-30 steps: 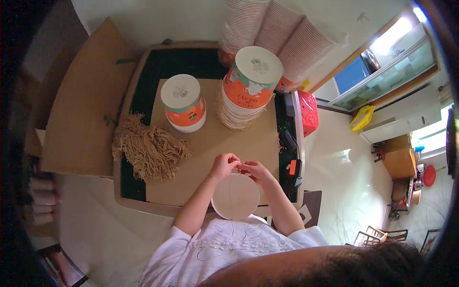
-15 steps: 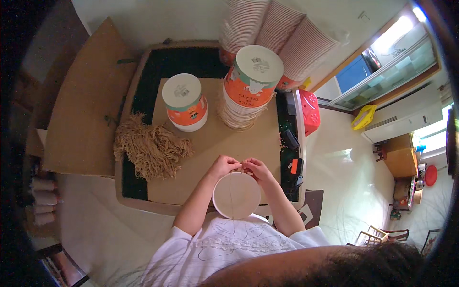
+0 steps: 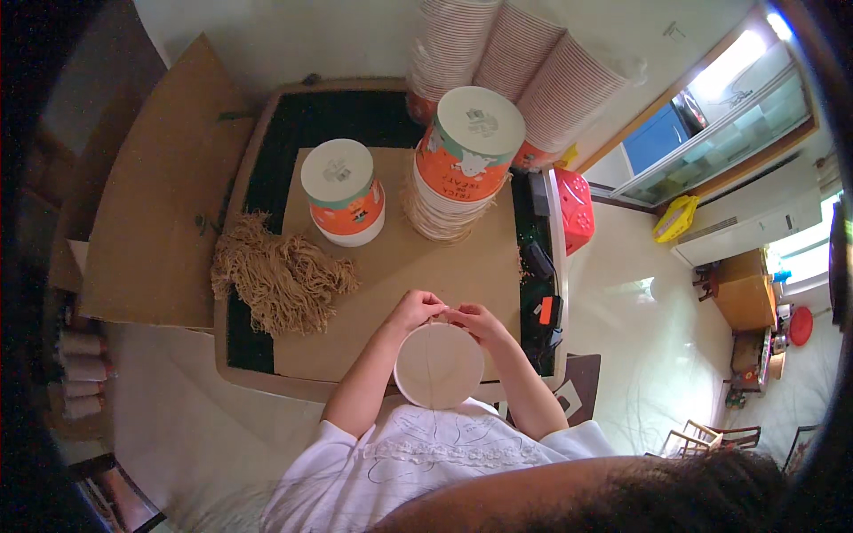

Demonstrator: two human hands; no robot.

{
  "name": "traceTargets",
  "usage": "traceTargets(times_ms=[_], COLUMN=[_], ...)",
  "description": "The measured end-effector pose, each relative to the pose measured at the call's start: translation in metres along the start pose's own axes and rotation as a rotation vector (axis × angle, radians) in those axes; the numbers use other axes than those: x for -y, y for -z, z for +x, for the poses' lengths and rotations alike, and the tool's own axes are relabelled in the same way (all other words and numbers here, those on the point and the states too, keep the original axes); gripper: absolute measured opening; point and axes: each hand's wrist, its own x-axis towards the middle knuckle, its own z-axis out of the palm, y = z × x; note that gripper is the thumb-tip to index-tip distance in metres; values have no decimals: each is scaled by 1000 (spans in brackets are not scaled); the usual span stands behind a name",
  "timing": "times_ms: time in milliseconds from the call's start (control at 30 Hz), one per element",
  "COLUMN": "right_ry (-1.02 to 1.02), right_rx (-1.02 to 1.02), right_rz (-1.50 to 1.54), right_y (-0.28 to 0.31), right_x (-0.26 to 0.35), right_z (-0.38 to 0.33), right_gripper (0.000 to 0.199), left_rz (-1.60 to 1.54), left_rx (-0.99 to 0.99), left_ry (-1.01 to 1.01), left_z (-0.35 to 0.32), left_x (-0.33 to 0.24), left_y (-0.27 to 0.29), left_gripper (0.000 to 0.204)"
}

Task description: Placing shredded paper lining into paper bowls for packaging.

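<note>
A white paper bucket (image 3: pixel 439 366) rests against my front at the near table edge, its round pale face toward me. At its far rim, my left hand (image 3: pixel 419 311) and my right hand (image 3: pixel 476 321) meet with fingertips pinched. They appear to hold a thin brown cord, mostly hidden by the fingers. To the left lies a tangled heap of brown cords (image 3: pixel 280 275). Beyond my hands, an orange, green and white paper bucket (image 3: pixel 345 213) stands upside down. To its right is a taller stack of matching buckets (image 3: pixel 462 169), with many cord loops (image 3: pixel 449 218) gathered round its lower part.
Cardboard (image 3: pixel 409 266) covers much of the dark green tabletop. Wrapped stacks of buckets (image 3: pixel 577 89) stand at the back. Black items, one with an orange patch (image 3: pixel 546 309), line the right edge, near a red plastic stool (image 3: pixel 573 209). A large cardboard sheet (image 3: pixel 160 195) leans at left.
My fingers have shifted slightly at the bucket's rim; the right fingertips now lie flatter and closer to the left ones. The bucket has barely moved.
</note>
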Motion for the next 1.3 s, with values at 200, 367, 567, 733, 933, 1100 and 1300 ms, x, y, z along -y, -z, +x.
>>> traceTargets(times_ms=[200, 367, 567, 733, 933, 1100, 1300], right_ry=[40, -30, -19, -13, 15, 13, -17], right_rx=[108, 122, 80, 45, 40, 35, 57], right_rz=[11, -121, 63, 67, 61, 48, 5], right_y=[6, 11, 9, 9, 9, 8, 8], right_x=[-6, -1, -10, -12, -11, -9, -8], right_z=[5, 6, 12, 12, 10, 6, 3], right_gripper=[17, 16, 16, 18, 19, 18, 17], left_rz=[-34, -34, -76, -12, -45, -52, 174], left_rx=[-31, -97, -71, -64, -56, 20, -63], left_ry=[-23, 7, -37, -27, -33, -68, -132], left_z=[1, -6, -3, -3, -4, -8, -4], left_x=[3, -7, 1, -2, -5, -14, -12], left_y=[-1, -2, -3, -2, -5, -7, -10], left_gripper=[9, 12, 10, 11, 11, 10, 10])
